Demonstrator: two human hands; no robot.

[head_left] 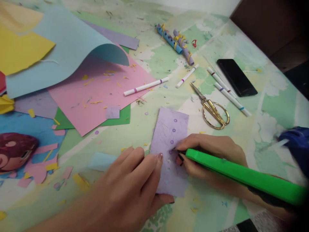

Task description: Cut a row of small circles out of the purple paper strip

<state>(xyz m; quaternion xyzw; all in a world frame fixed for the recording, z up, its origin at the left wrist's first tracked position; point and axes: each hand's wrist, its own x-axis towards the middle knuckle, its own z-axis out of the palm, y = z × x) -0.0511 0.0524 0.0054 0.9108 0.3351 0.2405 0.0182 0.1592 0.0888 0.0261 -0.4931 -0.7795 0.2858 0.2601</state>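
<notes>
A strip of purple paper [160, 129] lies on the table in front of me, with a line of small darker rings along it and small greenish spots lower down. My left hand [135, 180] grips its lower left edge, fingers curled and pressed on top, thumb by the bottom corner. Closed in a pen-like hold, my right hand [212, 154] has a long green-handled craft knife [231, 167]. The knife's narrow dark tip touches the strip at one of the rings. Part of the handle hides the right palm and wrist.
Gold-handled scissors [212, 111], white markers [147, 86] and a black phone [237, 77] lie beyond. Two decorated paper rolls [170, 40] are further back. Pink paper [96, 96] and curled light-blue paper [60, 48] fill the left; a dark red object [16, 149] sits among scraps.
</notes>
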